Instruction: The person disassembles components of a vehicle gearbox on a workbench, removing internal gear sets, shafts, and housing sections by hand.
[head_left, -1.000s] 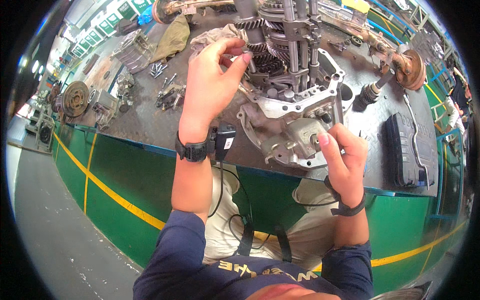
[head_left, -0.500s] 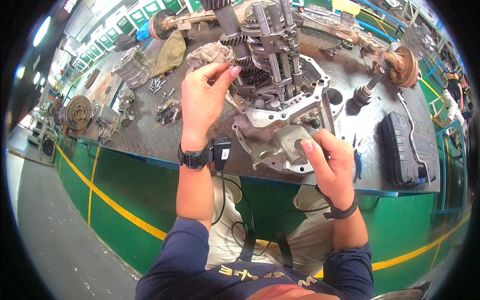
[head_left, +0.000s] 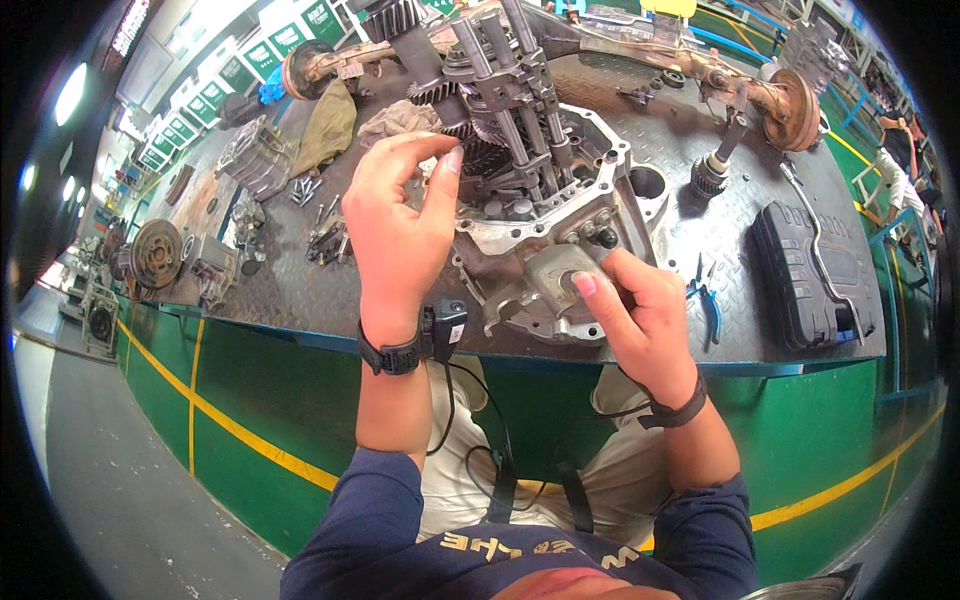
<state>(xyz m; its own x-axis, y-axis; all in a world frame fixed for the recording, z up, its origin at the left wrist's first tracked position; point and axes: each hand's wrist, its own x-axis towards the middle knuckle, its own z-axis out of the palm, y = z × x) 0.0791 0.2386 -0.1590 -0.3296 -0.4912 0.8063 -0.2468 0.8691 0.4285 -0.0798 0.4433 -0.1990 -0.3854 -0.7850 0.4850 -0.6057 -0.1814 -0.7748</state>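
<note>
Two hands: left hand (head_left: 400,215) pinched empty, right hand (head_left: 635,305) gripping gearbox housing (head_left: 545,280).

gear shafts (head_left: 510,90) block ahead, bare bench (head_left: 690,230) right of housing (head_left: 540,270)

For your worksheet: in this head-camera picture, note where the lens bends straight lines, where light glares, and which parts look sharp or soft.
Head view: fisheye bending curves the workbench edge and the yellow floor stripe towards the rim; a black ring frames the circle. Bright lamps blow out at upper left. The left hand, right hand and gearbox housing look sharp; the far rim is softer and squeezed.
</note>
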